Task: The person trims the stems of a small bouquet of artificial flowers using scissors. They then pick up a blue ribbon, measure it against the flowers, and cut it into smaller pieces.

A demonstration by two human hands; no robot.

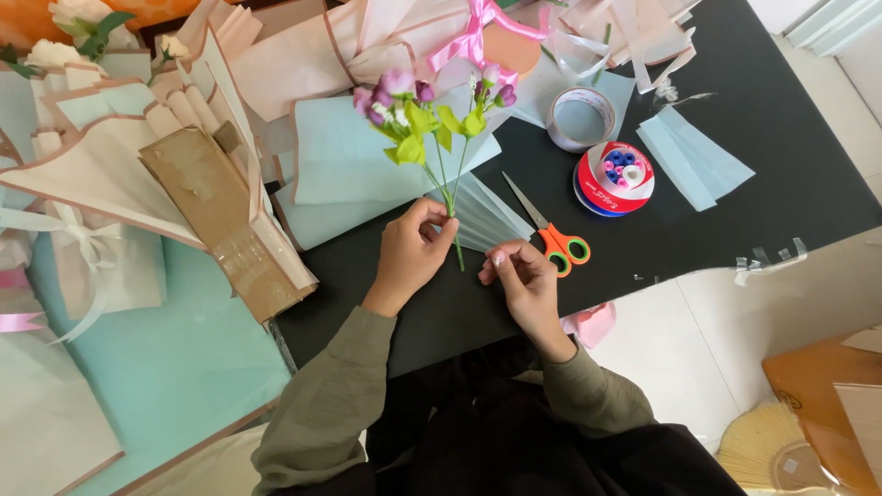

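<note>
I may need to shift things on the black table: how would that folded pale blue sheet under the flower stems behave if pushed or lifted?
The pale blue sheet looks thin and pleated, so it would probably flop and fan open. It seems light, likely sliding easily on the black table. The right hand touches its lower edge, which may pin it.

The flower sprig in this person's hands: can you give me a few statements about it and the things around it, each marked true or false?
1. The left hand pinches the stems of the purple flower sprig. True.
2. The right hand grips the scissors. False: they lie on the black mat, beside that hand.
3. The scissors have orange handles. True.
4. The tape roll sits on the person's lap. False: it rests on the mat.
</note>
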